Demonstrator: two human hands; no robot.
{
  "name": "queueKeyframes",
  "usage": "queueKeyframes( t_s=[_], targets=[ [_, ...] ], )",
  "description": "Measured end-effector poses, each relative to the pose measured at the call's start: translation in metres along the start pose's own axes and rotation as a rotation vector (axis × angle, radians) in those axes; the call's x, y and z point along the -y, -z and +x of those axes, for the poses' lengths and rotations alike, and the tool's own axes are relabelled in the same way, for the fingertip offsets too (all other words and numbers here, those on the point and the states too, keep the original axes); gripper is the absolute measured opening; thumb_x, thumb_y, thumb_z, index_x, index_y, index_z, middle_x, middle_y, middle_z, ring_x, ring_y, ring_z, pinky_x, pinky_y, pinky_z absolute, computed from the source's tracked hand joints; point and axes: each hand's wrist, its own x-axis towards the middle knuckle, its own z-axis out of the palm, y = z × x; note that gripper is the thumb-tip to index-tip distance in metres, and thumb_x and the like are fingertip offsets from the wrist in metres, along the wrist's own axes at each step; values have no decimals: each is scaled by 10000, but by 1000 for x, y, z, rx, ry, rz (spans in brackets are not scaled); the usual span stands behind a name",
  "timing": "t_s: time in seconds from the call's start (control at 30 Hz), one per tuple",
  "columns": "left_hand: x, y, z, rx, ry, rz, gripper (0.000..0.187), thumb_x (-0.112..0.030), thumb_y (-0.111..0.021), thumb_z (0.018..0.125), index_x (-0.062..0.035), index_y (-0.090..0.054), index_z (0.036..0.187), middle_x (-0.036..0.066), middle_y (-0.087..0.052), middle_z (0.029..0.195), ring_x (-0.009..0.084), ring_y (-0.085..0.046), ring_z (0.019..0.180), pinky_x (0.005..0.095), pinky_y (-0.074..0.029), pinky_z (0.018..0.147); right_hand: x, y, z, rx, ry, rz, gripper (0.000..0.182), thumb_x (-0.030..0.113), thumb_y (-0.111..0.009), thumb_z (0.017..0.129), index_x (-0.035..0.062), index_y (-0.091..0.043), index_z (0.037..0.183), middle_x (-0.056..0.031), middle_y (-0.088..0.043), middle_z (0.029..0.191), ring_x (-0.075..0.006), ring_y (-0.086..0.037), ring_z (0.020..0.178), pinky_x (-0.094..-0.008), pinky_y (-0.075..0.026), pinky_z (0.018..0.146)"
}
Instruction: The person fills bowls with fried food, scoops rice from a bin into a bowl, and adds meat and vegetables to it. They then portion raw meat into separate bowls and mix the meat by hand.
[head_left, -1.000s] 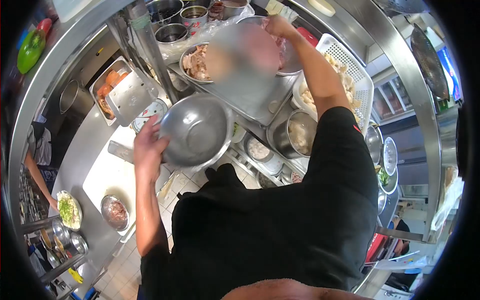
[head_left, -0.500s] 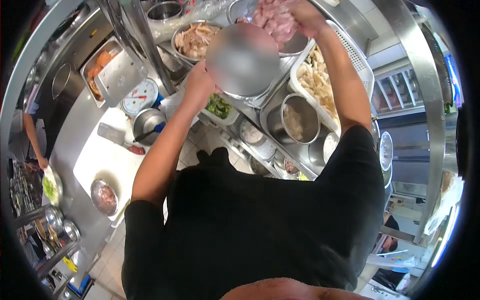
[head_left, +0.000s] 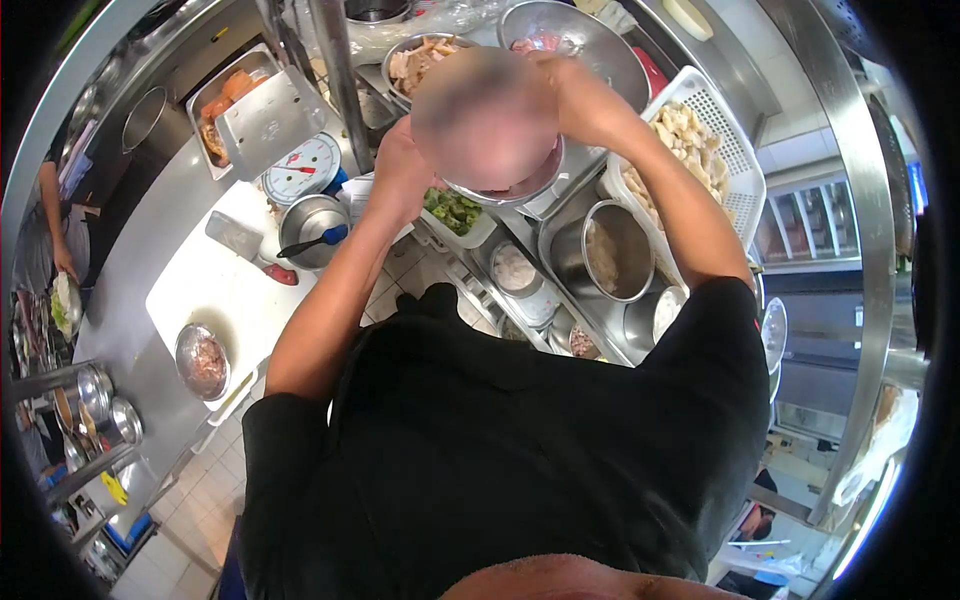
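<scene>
My left hand is closed on the near left rim of a round metal bowl. A blurred patch covers most of the bowl, with pinkish colour inside it. On the bowl's far right side is my right hand, bent at the wrist, its fingertips hidden by the blur. Behind it stands a wide metal bowl with some raw pink meat in it. Cooked-looking meat strips fill another bowl just beyond my left hand. Broccoli sits in a white tub below the held bowl.
A white perforated basket of pale pieces stands at right, beside a metal pot. Leftward are a dial scale, a pot with a blue-handled tool, a white cutting board and a bowl of minced meat. Another person's hand shows far left.
My right hand has come down from the wide bowl, where it held a clump of raw pink meat, to the bowl in my left hand. The view has shifted slightly.
</scene>
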Motion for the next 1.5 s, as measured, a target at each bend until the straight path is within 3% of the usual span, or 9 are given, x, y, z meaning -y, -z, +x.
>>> queueKeyframes(
  t_s=[0.3, 0.37, 0.5, 0.6, 0.63, 0.77, 0.9, 1.2, 1.5],
  targets=[
    [11, 38, -21, -100, -5, 7, 144, 0, -620, 713, -63, -510, 781, 10, -538, 696, 88, -513, 571, 236, -420, 465, -2, 85, 5, -441, 76, 57, 178, 24, -626, 772, -16, -677, 937, -98, -671, 834, -158, -620, 776, -296, -489, 731],
    [15, 63, -33, -141, -49, -54, 148, 36, -605, 709, -62, -512, 769, 7, -550, 699, 85, -511, 577, 231, -397, 476, -33, 77, 13, -595, 11, -157, 178, 181, -653, 792, 52, -706, 902, -129, -695, 858, -219, -657, 756, -315, -495, 704],
    [9, 144, -70, -302, -142, -84, 183, 83, -575, 705, -82, -508, 748, 0, -582, 711, 89, -530, 580, 219, -393, 469, -164, 28, 27, -241, -202, -221, 212, 131, -594, 793, 49, -701, 957, -182, -658, 749, -354, -634, 679, -383, -490, 643],
    [-28, 180, -87, -529, -67, -44, 195, 80, -572, 710, -92, -480, 711, 20, -585, 712, 98, -544, 587, 222, -407, 474, -130, 14, 26, -329, -159, -367, 218, 113, -579, 803, 48, -703, 971, -155, -677, 754, -297, -654, 691, -382, -493, 654],
    [-29, 191, -80, -572, -152, -64, 198, 78, -574, 711, -92, -474, 713, 28, -583, 712, 106, -548, 588, 228, -417, 481, -97, 12, 27, -226, -162, -136, 210, 112, -588, 817, 44, -702, 980, -147, -687, 800, -274, -662, 736, -370, -501, 683],
    [-27, 234, -41, -626, -273, -151, 182, 65, -576, 747, -70, -455, 740, 84, -575, 735, 174, -591, 583, 328, -563, 477, 63, -34, 52, 3, 361, 133, 255, 126, -670, 838, 13, -663, 1067, -119, -673, 1003, -180, -649, 887, -302, -498, 791],
    [-23, 249, -16, -585, -274, -186, 148, 44, -571, 777, -29, -442, 775, 115, -580, 761, 209, -629, 592, 327, -610, 470, 158, -124, 125, -109, 547, 16, 340, 199, -638, 834, 41, -623, 1135, -165, -620, 1030, -306, -622, 987, -388, -498, 839],
    [-18, 241, -26, -526, -204, -182, 109, -12, -572, 849, -2, -472, 889, 131, -611, 873, 210, -653, 705, 329, -618, 592, 192, -202, 237, -12, 404, -344, 244, 134, -624, 724, 32, -698, 934, -193, -680, 911, -344, -659, 914, -446, -522, 830],
    [-19, 238, -27, -471, -175, -174, 131, -56, -583, 873, 17, -508, 951, 104, -609, 894, 171, -631, 727, 302, -606, 617, 207, -156, 234, -366, 509, 142, 220, 187, -670, 659, 38, -658, 821, -229, -636, 887, -396, -616, 878, -436, -496, 817]
  ],
)
